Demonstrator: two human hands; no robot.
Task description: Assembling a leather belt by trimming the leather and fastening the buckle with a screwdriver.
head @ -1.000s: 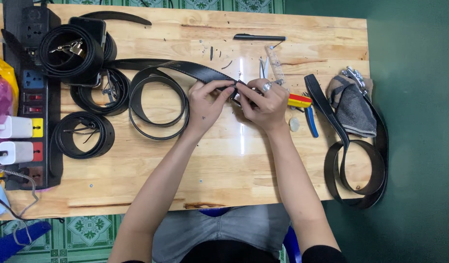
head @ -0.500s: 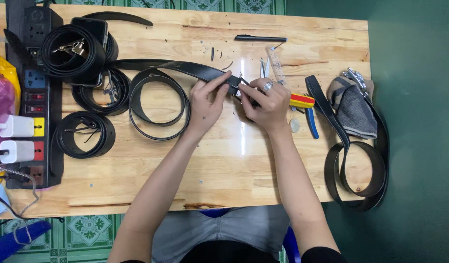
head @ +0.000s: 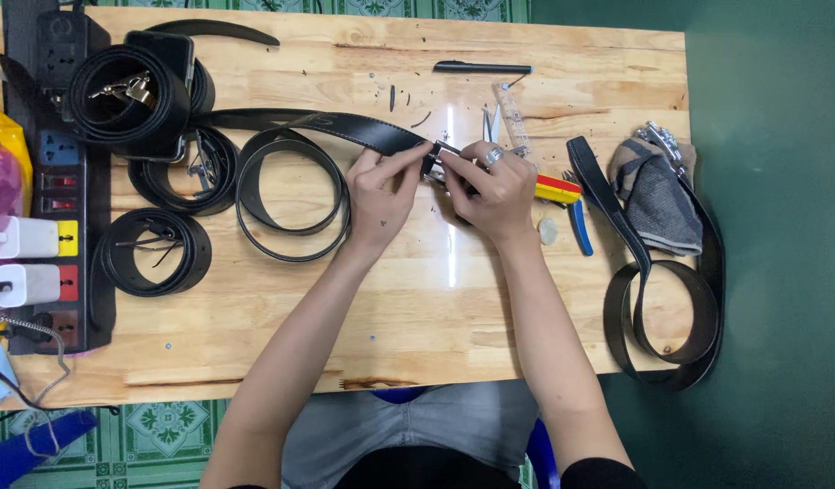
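Both hands have barely shifted over the last second, staying together at the middle of the desk. The left hand still pinches the free end of the black belt, and the right hand stays closed around the small metal buckle against it. The fitting looks unfinished. Pliers lie just beside the right hand.

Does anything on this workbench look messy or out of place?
Small dark scraps lie scattered on the wooden table beyond the hands. At the right edge, a black belt loops over the side, half hanging off. Otherwise things look orderly.
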